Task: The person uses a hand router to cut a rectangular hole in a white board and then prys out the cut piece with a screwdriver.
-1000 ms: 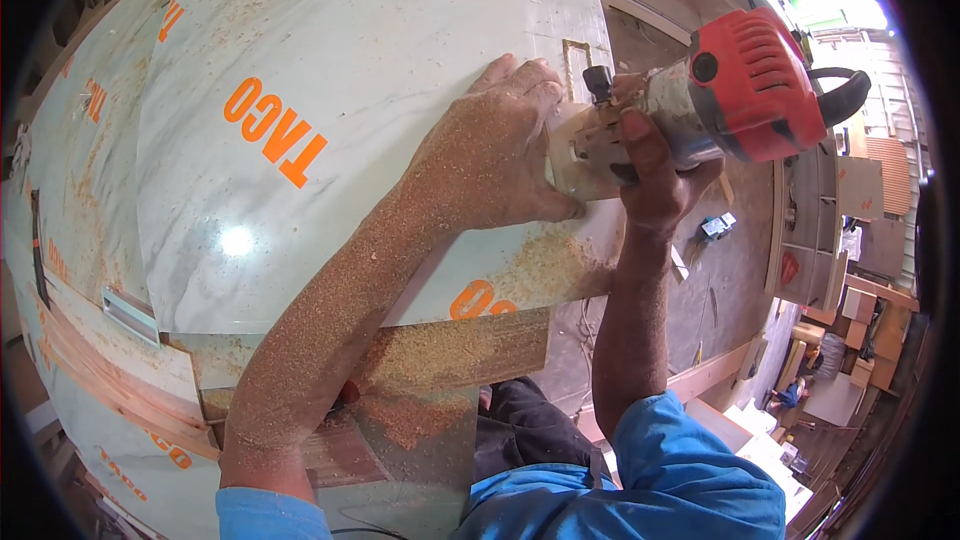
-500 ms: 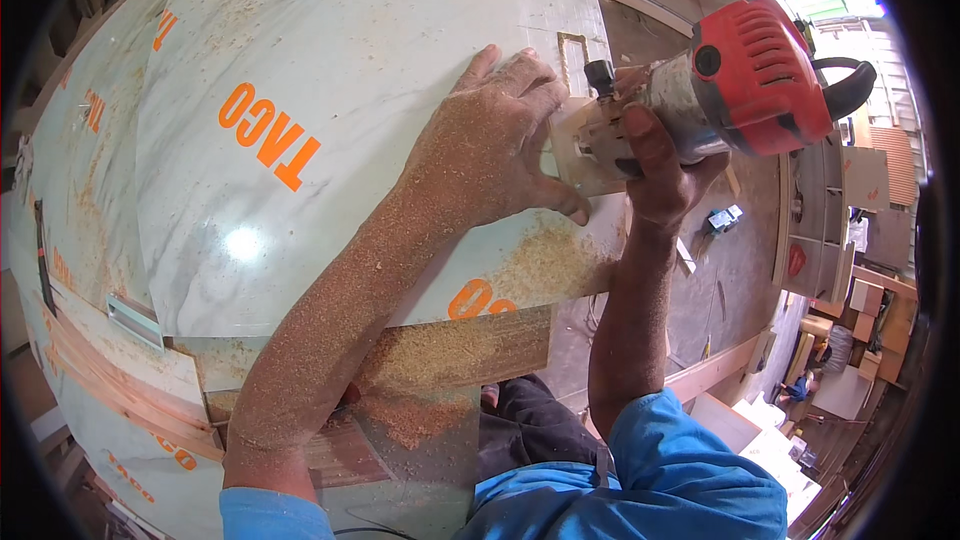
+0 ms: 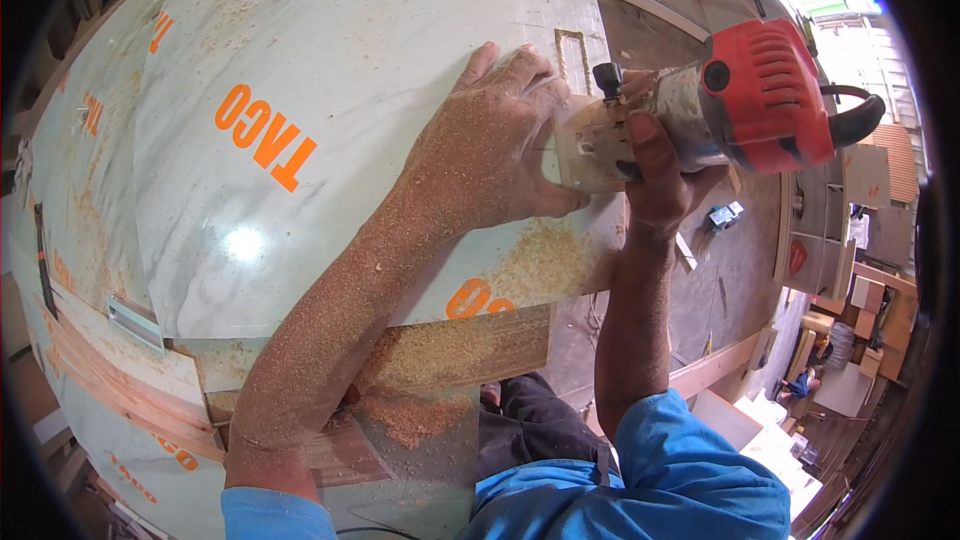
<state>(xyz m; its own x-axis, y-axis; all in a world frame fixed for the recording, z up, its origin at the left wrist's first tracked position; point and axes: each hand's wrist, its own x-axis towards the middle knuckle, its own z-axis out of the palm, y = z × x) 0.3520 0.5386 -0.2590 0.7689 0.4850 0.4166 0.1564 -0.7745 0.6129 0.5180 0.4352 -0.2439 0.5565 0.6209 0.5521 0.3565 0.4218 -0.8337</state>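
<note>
Your right hand (image 3: 668, 175) grips one red trim router (image 3: 770, 95); your left hand (image 3: 485, 150) lies splayed against its single base (image 3: 585, 152), on one marble-patterned panel (image 3: 370, 60) bearing one rectangular groove (image 3: 562, 62).

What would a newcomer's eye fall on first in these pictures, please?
The red router, at upper right in the right grip, stands out first. Next comes the dusty left grip, spread on the pale panel just left of the router. Tan sawdust lies toward the panel's near edge, and orange lettering marks its surface.
</note>
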